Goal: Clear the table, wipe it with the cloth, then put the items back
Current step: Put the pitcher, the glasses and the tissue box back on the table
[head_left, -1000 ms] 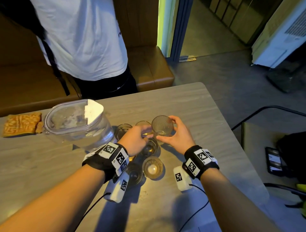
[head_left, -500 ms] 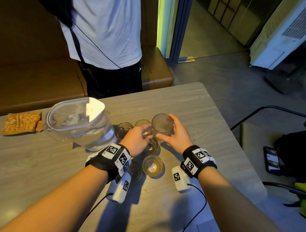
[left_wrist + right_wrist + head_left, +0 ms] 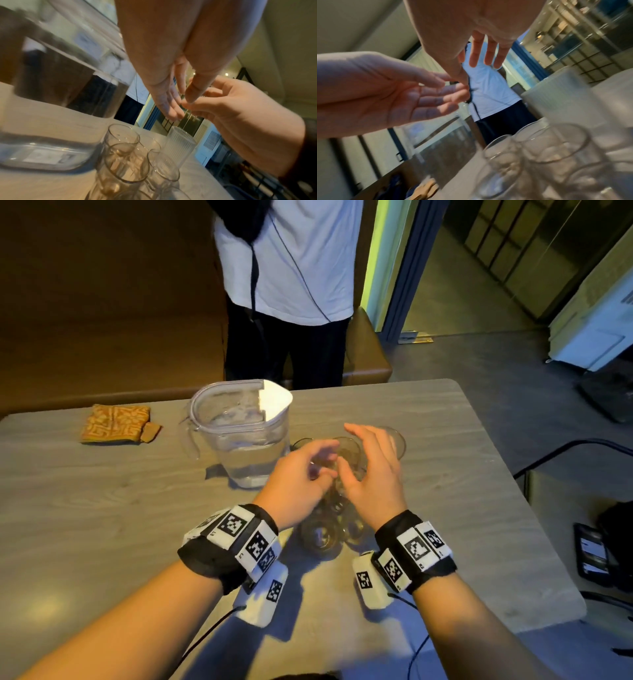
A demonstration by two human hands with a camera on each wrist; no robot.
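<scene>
Hovering over the cluster of glasses (image 3: 329, 522) just right of the water pitcher (image 3: 239, 436), both hands hold nothing in the head view: the left hand (image 3: 298, 477) has loosely bent fingers and the right hand (image 3: 371, 470) has its fingers spread, the two close together above the rims. The orange cloth (image 3: 114, 424) lies folded well to the left of the pitcher, near the far edge of the table (image 3: 102, 525), untouched, and a person in a white shirt (image 3: 291, 258) stands beyond the pitcher at that far edge. From the left wrist, the left hand's fingers (image 3: 169, 102) point down, relaxed and empty, with the ribbed glass (image 3: 178, 146) below them and the clear glasses (image 3: 125, 155) grouped right of the pitcher's base. From the right wrist, the right hand's fingers (image 3: 488, 54) are straight and parted, gripping nothing, and the glasses (image 3: 537, 151) stand blurred below, right of the pitcher. Judging from this, the task is either at its start or at its end: pitcher and glasses stand on the table and the cloth lies idle, and nothing shows whether the top has been wiped. If not, clearing, wiping and returning all remain.
</scene>
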